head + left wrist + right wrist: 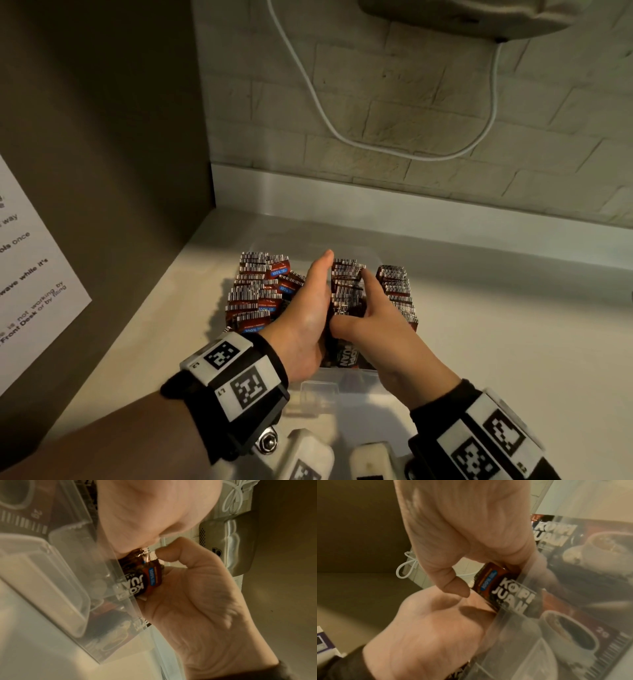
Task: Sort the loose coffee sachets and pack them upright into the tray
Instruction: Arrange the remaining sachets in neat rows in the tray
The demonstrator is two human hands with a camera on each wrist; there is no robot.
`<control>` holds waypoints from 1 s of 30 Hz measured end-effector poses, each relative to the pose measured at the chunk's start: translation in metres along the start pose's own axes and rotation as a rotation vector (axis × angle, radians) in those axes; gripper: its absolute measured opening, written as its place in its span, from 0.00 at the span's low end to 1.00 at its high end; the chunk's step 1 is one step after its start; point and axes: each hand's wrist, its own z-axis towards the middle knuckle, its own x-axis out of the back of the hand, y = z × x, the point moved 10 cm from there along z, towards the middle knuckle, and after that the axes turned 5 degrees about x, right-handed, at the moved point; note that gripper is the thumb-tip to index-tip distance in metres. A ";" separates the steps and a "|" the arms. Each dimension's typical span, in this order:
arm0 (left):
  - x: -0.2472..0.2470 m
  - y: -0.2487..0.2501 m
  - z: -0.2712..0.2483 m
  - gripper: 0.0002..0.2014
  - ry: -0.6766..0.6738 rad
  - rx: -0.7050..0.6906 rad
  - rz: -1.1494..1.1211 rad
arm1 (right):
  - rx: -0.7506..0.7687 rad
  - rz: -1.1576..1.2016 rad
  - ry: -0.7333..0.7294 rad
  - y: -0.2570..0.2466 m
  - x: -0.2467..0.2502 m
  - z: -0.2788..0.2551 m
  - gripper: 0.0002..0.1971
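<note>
Hands | left hand [308, 315] flat against sachets [346, 287] | right hand [376, 329] pinches them, in tray [346, 387]

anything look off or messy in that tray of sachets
Yes: the left row in the tray is untidy, several sachets leaning and twisted so their blue labels show. The middle row and right row stand straight.
</note>
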 end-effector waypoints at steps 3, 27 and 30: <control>0.001 0.002 0.001 0.24 -0.004 -0.029 0.050 | 0.007 0.000 0.005 -0.008 0.006 -0.006 0.25; 0.032 0.022 -0.020 0.45 0.010 -0.086 0.022 | 0.069 -0.283 -0.161 -0.023 -0.051 -0.031 0.08; 0.034 0.024 -0.020 0.46 -0.016 -0.081 0.036 | 0.010 -0.242 -0.188 -0.018 -0.064 -0.020 0.12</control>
